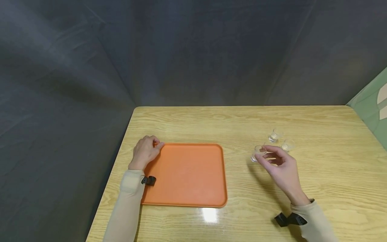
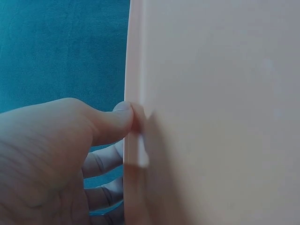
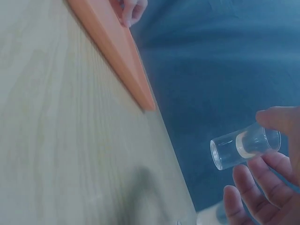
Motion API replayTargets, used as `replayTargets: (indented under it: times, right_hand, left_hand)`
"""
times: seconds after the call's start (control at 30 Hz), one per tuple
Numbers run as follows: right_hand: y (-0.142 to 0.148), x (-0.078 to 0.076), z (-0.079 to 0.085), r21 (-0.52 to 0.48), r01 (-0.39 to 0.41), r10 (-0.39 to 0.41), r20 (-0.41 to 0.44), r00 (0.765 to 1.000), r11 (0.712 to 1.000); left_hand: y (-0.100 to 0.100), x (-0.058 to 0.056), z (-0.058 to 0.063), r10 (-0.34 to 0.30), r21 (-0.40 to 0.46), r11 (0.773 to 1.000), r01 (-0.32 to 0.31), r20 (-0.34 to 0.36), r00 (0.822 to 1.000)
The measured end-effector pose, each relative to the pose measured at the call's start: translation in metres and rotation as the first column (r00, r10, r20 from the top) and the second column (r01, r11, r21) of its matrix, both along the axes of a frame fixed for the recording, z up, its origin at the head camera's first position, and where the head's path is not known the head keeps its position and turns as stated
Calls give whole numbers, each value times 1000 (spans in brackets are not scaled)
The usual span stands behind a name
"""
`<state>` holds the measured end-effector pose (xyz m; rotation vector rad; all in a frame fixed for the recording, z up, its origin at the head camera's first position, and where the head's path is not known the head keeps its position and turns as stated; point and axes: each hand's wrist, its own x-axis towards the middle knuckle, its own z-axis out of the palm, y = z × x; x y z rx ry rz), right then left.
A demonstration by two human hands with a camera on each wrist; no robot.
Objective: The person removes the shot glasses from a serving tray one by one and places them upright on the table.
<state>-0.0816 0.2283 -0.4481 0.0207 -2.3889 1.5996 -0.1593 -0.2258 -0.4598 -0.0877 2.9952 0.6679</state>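
In the head view, an orange tray point(image 1: 187, 174) lies on the wooden table, and my left hand point(image 1: 145, 152) grips its rim at the far left corner. The left wrist view has the thumb point(image 2: 119, 122) on the tray's rim point(image 2: 136, 70), with fingers partly hidden behind the edge. To the right of the tray, my right hand point(image 1: 281, 166) pinches a small clear shot glass point(image 1: 254, 158) between thumb and fingers. The right wrist view shows this shot glass point(image 3: 229, 147) above the tabletop. Two similar glasses, one farther back point(image 1: 274, 135) and another point(image 1: 288, 145), stand just beyond that hand.
The wooden table point(image 1: 326, 161) extends to the right of the glasses. A dark curtain point(image 1: 211, 53) hangs behind the table and along its left side. Some green fabric with pale shapes point(image 1: 373, 104) is at the right edge.
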Motion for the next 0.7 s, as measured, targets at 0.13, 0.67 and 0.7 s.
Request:
replayTargets:
  times: [0.13,0.67,0.7]
  right_hand:
    - [10,3,-2,12,49,-49,22,999,999]
    - [50,9,-11,9,196,-197,49,979,980]
    - [52,9,-11,10,206,-207,53,977,978]
  left_hand:
    - [-1,0,0,1,-2,1000,-1,-5,1000]
    - [1,1,2,-2,13,1000,2,-2,1000]
    - [1,1,2,-2,13,1000,2,-2,1000]
